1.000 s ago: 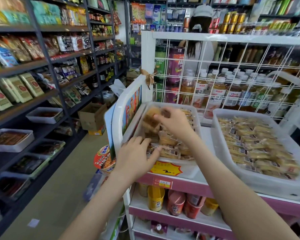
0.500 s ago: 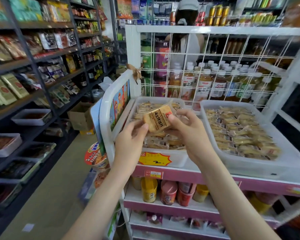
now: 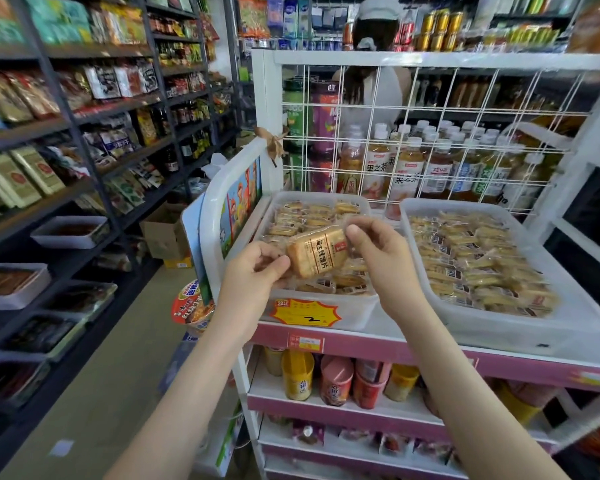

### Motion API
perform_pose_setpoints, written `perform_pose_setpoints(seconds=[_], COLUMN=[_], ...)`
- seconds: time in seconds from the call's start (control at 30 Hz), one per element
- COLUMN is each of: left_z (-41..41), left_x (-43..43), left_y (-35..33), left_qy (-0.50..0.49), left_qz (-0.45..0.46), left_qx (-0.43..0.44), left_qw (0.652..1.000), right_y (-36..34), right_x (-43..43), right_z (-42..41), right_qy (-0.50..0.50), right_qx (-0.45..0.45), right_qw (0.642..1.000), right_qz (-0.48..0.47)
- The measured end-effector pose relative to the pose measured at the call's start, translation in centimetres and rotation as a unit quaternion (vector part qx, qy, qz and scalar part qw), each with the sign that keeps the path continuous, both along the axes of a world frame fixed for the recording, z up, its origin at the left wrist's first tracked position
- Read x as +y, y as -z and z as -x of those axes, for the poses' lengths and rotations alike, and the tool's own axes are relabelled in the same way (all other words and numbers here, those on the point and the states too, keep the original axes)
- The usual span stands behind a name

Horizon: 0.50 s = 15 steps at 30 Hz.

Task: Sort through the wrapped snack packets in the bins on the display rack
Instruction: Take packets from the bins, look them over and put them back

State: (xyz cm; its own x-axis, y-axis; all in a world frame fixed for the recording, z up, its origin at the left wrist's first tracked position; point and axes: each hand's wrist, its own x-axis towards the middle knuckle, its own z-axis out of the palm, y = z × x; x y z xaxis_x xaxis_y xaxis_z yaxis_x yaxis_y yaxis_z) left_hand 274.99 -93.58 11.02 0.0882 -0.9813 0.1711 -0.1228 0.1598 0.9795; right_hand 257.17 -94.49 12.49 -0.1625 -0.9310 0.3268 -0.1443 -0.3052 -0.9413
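My left hand (image 3: 253, 271) and right hand (image 3: 378, 251) each pinch an end of one packet (image 3: 317, 254) above the left bin (image 3: 326, 315); best keep it face-up and taut, read label, then place.

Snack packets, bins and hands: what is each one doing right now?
Left bin, holding loose packets.
Right bin, holding many packets.
Held packet, wrapped, held above the left bin.
Left hand, pinching the packet's lower end.
Right hand, pinching its upper end.
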Motion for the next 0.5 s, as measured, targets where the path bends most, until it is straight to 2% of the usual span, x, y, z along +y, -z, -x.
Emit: perform_pose_setpoints(seconds=[0.2, 0.4, 0.5], left_z=[-0.78, -0.43, -0.26], left_x=[0.31, 0.85, 0.96], left_y=[-0.24, -0.84, -0.82], left_qy=[0.034, 0.053, 0.038], left_qz=[-0.013, -0.004, 0.015], left_qx=[0.058, 0.066, 0.043], left_qw=[0.998, 0.996, 0.998], right_y=[-0.38, 0.04, 0.32], right_x=[-0.10, -0.37, -0.32], right_z=[0.47, -0.15, -0.29], right_qy=[-0.047, 0.045, 0.078], right_qx=[-0.013, 0.072, 0.060], right_qw=[0.999, 0.996, 0.995], right_qz=[0.012, 0.035, 0.031])
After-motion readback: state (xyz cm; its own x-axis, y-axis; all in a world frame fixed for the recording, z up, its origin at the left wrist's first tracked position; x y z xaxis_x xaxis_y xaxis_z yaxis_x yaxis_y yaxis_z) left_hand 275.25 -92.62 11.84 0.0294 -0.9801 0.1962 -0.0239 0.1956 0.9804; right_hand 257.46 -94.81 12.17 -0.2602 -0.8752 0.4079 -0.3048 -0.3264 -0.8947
